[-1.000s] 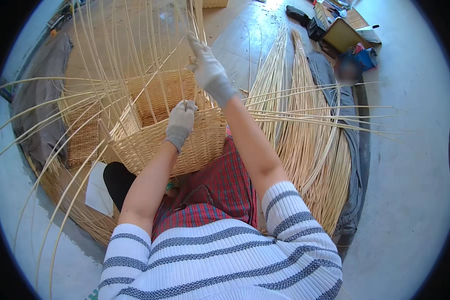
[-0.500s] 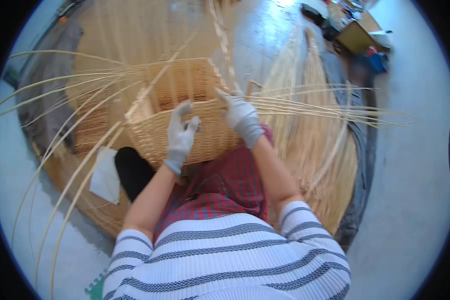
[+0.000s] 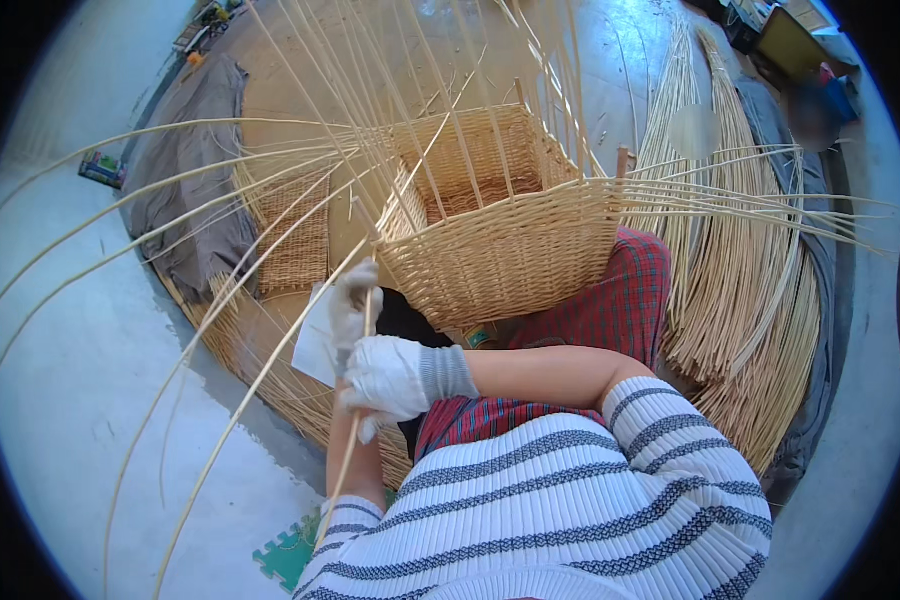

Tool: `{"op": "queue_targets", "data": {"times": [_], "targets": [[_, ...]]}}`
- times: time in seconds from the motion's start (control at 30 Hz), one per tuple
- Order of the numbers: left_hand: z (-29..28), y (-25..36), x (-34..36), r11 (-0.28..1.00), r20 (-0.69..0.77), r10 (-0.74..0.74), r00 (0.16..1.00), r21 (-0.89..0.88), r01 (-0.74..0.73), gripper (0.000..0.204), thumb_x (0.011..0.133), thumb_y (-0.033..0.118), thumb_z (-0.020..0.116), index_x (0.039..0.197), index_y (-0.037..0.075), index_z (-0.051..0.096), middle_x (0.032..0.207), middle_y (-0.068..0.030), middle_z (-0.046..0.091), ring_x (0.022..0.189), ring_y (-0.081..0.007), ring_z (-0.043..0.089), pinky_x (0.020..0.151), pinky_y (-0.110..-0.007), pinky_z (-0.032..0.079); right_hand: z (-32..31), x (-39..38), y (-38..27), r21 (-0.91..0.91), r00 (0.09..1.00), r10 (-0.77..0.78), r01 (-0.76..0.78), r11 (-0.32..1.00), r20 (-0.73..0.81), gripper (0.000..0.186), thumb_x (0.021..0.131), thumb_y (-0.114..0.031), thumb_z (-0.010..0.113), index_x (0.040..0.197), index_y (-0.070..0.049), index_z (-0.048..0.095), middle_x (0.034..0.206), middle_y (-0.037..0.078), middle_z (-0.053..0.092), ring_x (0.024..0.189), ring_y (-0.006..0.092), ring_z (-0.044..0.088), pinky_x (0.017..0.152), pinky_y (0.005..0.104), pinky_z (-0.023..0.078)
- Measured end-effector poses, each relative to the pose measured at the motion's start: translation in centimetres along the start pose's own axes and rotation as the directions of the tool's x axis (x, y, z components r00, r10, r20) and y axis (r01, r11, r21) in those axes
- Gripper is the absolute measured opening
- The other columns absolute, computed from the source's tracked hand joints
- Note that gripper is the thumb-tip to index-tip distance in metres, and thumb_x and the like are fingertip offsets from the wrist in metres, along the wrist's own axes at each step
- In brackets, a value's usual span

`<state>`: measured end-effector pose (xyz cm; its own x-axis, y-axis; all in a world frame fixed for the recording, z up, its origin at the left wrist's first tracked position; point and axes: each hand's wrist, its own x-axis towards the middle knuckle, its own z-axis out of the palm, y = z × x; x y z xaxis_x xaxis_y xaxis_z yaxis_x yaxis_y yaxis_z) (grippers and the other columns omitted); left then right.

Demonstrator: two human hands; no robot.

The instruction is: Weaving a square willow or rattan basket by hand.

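A rectangular wicker basket [image 3: 500, 255], tilted over my lap, has upright stakes standing from its walls and long rods fanning out from its corners. Both my hands wear pale gloves with grey cuffs and are by the basket's near left corner. My right hand [image 3: 390, 380] reaches across my body, its fingers closed round a pale wicker rod [image 3: 342, 475] that runs down toward my left sleeve. Just above it, my left hand [image 3: 348, 308] is curled at the same rod where it meets the corner; some of its fingers are blurred.
Bundles of loose wicker rods [image 3: 740, 260] lie on the right over grey cloth. A flat woven panel [image 3: 295, 232] rests at the left, beside dark grey cloth [image 3: 195, 165]. A white sheet [image 3: 316, 335] lies by my left knee. Long rods [image 3: 220, 300] arc out leftward.
Both hands have left the basket's near rim and come together at its left corner, on a rod. My right hand crossed leftward. The view has shifted, so the basket appears farther right.
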<state>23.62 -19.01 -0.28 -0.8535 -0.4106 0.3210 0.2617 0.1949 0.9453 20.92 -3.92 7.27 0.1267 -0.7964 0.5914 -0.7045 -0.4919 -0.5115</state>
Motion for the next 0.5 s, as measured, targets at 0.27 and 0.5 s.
{"op": "queue_targets", "data": {"times": [0.27, 0.5], "targets": [[0.2, -7.1, 11.6, 0.715, 0.152, -0.279, 0.948, -0.627, 0.311, 0.06, 0.105, 0.06, 0.053, 0.1, 0.004, 0.074, 0.092, -0.0101, 0.074, 0.087, -0.0232, 0.072, 0.087, -0.037, 0.061, -7.4, -7.7, 0.4, 0.002, 0.934, 0.34, -0.341, 0.94, -0.11, 0.054, 0.09, -0.061, 0.065, 0.079, -0.009, 0.074, 0.065, 0.013, 0.066, 0.07, 0.0323, 0.07, 0.069, 0.0449, 0.058], [0.4, -5.7, 12.0, 0.649, 0.241, -0.326, 0.914, -0.646, 0.402, 0.066, 0.107, 0.06, 0.046, 0.127, -0.001, 0.065, 0.08, -0.0076, 0.071, 0.069, -0.0183, 0.065, 0.077, -0.034, 0.059, -12.1, -13.9, 10.7, 0.855, 0.476, 0.711, 0.266, 0.444, -0.518, 0.033, 0.113, -0.032, 0.046, 0.115, -0.006, 0.067, 0.079, 0.001, 0.057, 0.073, 0.014, 0.061, 0.082, 0.036, 0.058]]}}
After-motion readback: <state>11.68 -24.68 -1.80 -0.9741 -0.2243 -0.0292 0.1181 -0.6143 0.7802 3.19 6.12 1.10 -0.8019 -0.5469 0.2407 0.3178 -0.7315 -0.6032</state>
